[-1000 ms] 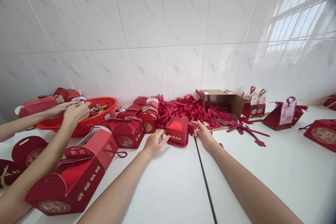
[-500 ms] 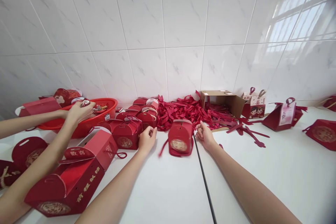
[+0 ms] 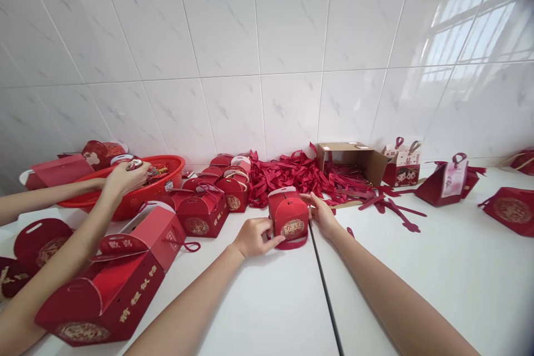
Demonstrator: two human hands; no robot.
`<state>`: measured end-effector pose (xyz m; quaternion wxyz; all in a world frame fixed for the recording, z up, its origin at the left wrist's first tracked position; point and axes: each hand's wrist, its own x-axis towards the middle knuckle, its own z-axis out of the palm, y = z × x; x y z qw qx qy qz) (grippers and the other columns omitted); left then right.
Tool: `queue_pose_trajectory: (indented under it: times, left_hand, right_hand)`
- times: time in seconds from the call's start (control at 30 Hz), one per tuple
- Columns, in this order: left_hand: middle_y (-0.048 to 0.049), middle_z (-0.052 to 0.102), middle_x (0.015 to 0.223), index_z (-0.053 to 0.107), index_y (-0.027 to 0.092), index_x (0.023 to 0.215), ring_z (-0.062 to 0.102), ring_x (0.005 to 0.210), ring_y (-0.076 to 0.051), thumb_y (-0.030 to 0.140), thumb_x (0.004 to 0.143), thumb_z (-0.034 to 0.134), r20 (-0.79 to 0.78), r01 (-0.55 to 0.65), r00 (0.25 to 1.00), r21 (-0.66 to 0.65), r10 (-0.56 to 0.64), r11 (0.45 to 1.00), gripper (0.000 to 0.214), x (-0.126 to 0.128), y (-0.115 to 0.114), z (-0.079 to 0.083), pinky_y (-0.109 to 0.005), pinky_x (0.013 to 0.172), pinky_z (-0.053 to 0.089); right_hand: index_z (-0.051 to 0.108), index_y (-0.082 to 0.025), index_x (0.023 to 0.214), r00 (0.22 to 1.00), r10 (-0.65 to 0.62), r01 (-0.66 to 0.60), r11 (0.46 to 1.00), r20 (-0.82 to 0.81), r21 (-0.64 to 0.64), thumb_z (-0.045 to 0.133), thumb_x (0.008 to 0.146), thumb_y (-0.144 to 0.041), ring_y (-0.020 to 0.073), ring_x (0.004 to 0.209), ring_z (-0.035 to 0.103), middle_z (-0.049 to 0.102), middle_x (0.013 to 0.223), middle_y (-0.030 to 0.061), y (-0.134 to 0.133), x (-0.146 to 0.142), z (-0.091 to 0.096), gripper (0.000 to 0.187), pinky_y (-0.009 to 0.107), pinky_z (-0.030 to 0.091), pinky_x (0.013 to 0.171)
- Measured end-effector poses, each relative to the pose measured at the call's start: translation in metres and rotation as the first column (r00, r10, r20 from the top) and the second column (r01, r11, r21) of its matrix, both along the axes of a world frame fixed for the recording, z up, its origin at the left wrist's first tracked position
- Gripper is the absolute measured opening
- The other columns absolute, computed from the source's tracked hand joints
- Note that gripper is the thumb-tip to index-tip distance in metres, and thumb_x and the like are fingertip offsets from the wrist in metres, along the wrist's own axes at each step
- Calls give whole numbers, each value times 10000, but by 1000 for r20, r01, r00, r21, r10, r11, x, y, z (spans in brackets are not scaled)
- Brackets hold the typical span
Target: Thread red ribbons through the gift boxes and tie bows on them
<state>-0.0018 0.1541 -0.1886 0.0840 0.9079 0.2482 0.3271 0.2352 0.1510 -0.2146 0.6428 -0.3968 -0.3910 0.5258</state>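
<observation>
In the middle of the white table stands a small red gift box point(image 3: 291, 217) with a gold round emblem on its front. A dark red ribbon point(image 3: 292, 244) shows along its base. My left hand point(image 3: 257, 235) grips the left side, thumb across the lower front and fingers along the side. On the opposite side, my right hand point(image 3: 322, 212) has its curled fingers against the box's right edge, so the two hands hold it between them; some right fingertips are hidden behind it. Just behind lies a heap of loose dark red ribbons point(image 3: 287, 173).
Closed red boxes point(image 3: 203, 211) stand left of centre. A larger open red box point(image 3: 112, 283) sits front left. Another person's hand point(image 3: 127, 178) is over a red basket point(image 3: 177, 169). A cardboard box point(image 3: 367, 164) lies behind right. Further gift boxes point(image 3: 448, 183) stand right.
My left hand has moved right from beside the closed boxes and taken hold of the gift box. The box has turned slightly and stopped moving. My right hand has shifted against its side.
</observation>
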Motion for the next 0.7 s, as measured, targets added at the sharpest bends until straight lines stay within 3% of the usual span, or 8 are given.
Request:
queue_pose_trajectory:
  times: [0.1, 0.2, 0.3, 0.37, 0.43, 0.53, 0.7]
  left_hand:
    - [31, 474, 527, 455, 187, 561, 392, 475, -86, 397, 764, 591, -9, -9, 1000, 16, 9, 1000, 323, 2, -1, -1, -211, 505, 333]
    - [37, 475, 521, 465, 192, 556, 407, 480, -89, 387, 730, 616, 23, -81, 997, 37, 80, 996, 302, -6, 7, 0, -208, 512, 336]
    - [35, 441, 521, 431, 198, 571, 388, 485, -101, 322, 806, 510, 172, -312, 939, 50, 299, 949, 277, -24, 24, 3, -226, 516, 301]
    - [43, 387, 512, 390, 205, 585, 346, 473, -106, 288, 855, 431, 272, -456, 860, 31, 431, 890, 286, -36, 35, 5, -239, 510, 266]
    - [51, 362, 511, 377, 206, 595, 333, 471, -105, 298, 869, 424, 306, -509, 822, 15, 481, 861, 293, -42, 41, 5, -242, 513, 256]
    - [49, 379, 519, 384, 199, 585, 370, 487, -101, 317, 878, 426, 258, -446, 866, 13, 428, 895, 319, -39, 39, 2, -236, 529, 278]
    - [46, 408, 494, 431, 188, 551, 389, 473, -90, 342, 833, 484, 103, -198, 975, 9, 196, 980, 326, -27, 26, 0, -216, 511, 307]
  right_hand:
    - [688, -247, 1016, 998, 54, -54, 999, 13, 4, 522, 813, -540, 89, 439, 449, 707, 990, 34, -2, -1, 2, 393, 265, 401, 495]
    - [698, -224, 924, 999, 47, -47, 999, 6, 7, 551, 796, -557, 93, 404, 420, 705, 772, 25, -2, 0, 2, 385, 265, 390, 482]
    - [643, -204, 714, 998, -48, 49, 999, -34, 18, 531, 789, -597, 71, 325, 266, 472, 400, -56, 1, 3, -1, 415, 239, 338, 424]
    - [592, -202, 642, 993, -100, 101, 995, -58, 20, 515, 788, -618, 66, 311, 210, 295, 320, -93, 2, 4, -3, 448, 226, 328, 411]
    - [579, -198, 630, 990, -120, 122, 992, -67, 18, 521, 780, -625, 64, 310, 223, 272, 317, -97, 3, 4, -3, 456, 224, 340, 413]
    - [595, -192, 649, 990, -125, 126, 992, -65, 10, 547, 755, -624, 72, 331, 306, 374, 359, -71, 3, 4, -2, 448, 225, 330, 403]
    - [622, -181, 697, 994, -102, 103, 995, -39, 6, 576, 720, -615, 71, 374, 387, 577, 540, -5, 4, 3, -1, 437, 220, 272, 368]
